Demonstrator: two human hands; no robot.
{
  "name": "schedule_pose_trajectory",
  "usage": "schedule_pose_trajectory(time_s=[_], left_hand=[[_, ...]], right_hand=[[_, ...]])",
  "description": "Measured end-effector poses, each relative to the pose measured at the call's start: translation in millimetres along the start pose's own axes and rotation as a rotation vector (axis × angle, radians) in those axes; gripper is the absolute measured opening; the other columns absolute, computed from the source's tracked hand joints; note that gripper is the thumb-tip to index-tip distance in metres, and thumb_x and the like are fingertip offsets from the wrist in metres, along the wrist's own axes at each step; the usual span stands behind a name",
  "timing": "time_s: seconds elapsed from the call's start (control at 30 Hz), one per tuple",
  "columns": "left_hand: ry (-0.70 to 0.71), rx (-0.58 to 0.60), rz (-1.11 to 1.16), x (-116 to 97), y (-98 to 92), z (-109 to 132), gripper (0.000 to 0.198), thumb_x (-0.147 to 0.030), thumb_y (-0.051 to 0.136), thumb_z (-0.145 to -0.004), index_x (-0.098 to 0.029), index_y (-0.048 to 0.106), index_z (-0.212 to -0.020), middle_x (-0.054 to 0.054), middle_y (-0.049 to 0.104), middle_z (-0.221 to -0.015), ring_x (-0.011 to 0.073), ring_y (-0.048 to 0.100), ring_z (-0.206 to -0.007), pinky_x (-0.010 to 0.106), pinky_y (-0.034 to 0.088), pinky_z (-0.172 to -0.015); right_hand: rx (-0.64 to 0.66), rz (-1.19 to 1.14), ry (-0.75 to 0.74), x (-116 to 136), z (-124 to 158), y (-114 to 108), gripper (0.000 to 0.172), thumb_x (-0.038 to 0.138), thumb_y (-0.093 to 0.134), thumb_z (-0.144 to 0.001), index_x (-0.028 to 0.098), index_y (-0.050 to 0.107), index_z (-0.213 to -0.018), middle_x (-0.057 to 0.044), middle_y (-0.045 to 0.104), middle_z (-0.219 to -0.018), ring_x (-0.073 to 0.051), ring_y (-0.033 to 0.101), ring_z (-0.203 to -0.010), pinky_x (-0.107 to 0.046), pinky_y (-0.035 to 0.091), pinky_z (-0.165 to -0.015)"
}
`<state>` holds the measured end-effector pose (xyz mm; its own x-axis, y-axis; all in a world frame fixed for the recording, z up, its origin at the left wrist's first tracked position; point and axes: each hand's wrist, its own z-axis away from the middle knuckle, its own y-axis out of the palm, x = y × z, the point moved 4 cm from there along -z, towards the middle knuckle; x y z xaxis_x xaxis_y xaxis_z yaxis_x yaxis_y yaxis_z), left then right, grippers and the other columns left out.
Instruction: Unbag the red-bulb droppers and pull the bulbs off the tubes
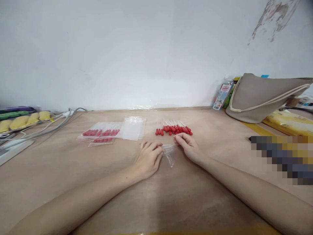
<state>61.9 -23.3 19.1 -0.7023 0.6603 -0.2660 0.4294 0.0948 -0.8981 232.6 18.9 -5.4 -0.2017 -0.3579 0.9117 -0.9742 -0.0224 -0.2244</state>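
My left hand (150, 158) rests on the table with its thumb and fingers closed on the edge of a small clear plastic bag (170, 158). Thin pale lines, perhaps sticks, show near the bag's upper edge. At the bag's right side my right hand (188, 147) is pinched; what its fingertips hold is too small to make out. Just beyond it lies a pile of thin white sticks with red bulb-shaped ends (177, 129). A few more such sticks (159, 132) lie side by side to its left.
Filled clear bags of red-ended sticks (100, 133) lie at the left, beside a stack of flat clear bags (133, 128). Cables (56, 125) and yellow packets (24, 121) are at far left. A beige drawstring bag (261, 98) and a carton (222, 96) stand back right, against the wall.
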Motion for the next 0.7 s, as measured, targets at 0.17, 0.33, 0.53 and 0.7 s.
schedule_pose_trajectory(time_s=[0.17,0.33,0.53,0.7], left_hand=[[-0.109,-0.064,0.336,15,-4.3,-3,0.041,-0.043,0.046,-0.084,-0.021,0.047,-0.119,0.008,0.042,-0.13,0.023,0.039,-0.121,0.037,0.033,-0.1],[-0.424,-0.149,0.389,62,-4.4,11,0.041,-0.044,0.051,-0.08,-0.017,0.053,-0.111,0.008,0.055,-0.105,0.018,0.055,-0.086,0.032,0.045,-0.075],[-0.466,-0.001,0.292,75,-7.1,18,0.04,-0.05,0.064,-0.065,-0.017,0.061,-0.086,0.001,0.055,-0.076,0.0154,0.05,-0.068,0.028,0.039,-0.063],[-0.358,0.041,0.553,63,-0.1,8,0.025,-0.04,0.056,-0.076,-0.016,0.053,-0.076,-0.003,0.051,-0.066,0.0105,0.046,-0.062,0.023,0.037,-0.058]], right_hand=[[0.162,0.438,-0.245,9,11,5,0.034,0.044,0.062,-0.073,0.017,0.06,-0.094,-0.007,0.059,-0.091,-0.02,0.054,-0.088,-0.037,0.044,-0.08],[0.256,0.585,-0.265,5,15,4,0.032,0.035,0.059,-0.078,0.017,0.061,-0.104,-0.009,0.059,-0.1,-0.02,0.055,-0.089,-0.036,0.045,-0.08],[0.318,0.628,-0.348,6,16,3,0.034,0.03,0.052,-0.083,0.017,0.056,-0.114,-0.011,0.056,-0.109,-0.021,0.053,-0.098,-0.038,0.044,-0.085],[0.264,0.603,-0.536,21,21,4,0.033,0.031,0.051,-0.084,0.019,0.055,-0.114,-0.011,0.056,-0.11,-0.021,0.052,-0.101,-0.04,0.042,-0.087]])
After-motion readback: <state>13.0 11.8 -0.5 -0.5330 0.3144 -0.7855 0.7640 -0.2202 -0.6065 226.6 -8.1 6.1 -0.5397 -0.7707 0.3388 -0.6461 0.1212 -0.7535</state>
